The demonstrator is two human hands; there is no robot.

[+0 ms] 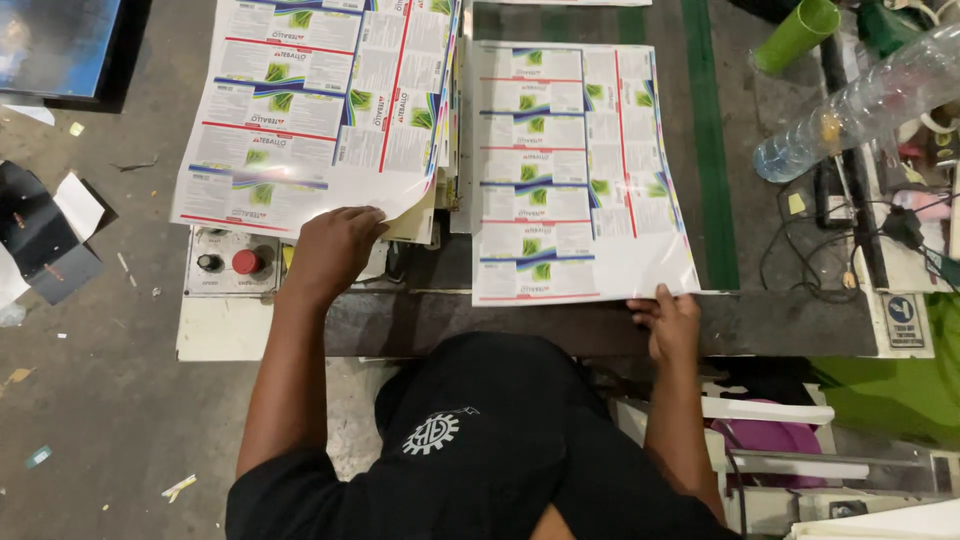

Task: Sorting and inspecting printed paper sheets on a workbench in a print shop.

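Looking down from the head view, a printed sheet [310, 110] is pinched at its near edge by the left hand [330, 250], above a control panel [232, 262]. A second sheet [580, 170] lies flat on the surface [780, 322], its near corner touched by the released right hand [672, 322].

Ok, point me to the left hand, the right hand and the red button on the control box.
left hand [333, 245], head view, back of the hand on the left stack's sheet.
right hand [672, 325], head view, knuckles at the right sheet's near edge.
red button [245, 262], head view, its cap.
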